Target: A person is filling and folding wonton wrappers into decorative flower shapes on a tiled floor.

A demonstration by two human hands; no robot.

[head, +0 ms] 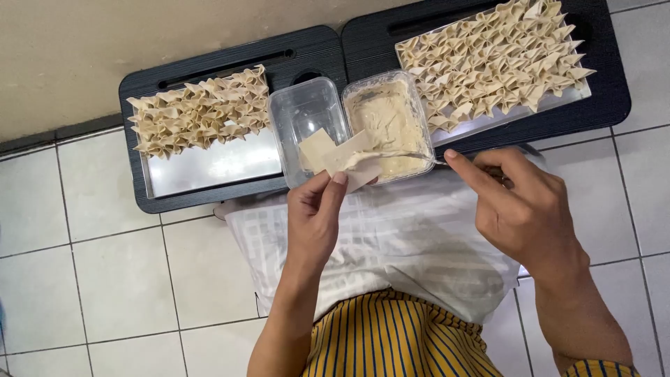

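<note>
While my left hand [314,209] pinches a square dough wrapper [342,157] at centre frame, my right hand [523,209] grips a spoon [412,155] touching it, above the filling tub [387,122]; folded dumplings [199,112] fill trays at upper left and right.

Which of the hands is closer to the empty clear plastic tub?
The left. The left hand sits just below the clear tub, holding a dough square over its near rim. The right hand is off to the tub's right, past the filling tub, holding a spoon.
</note>
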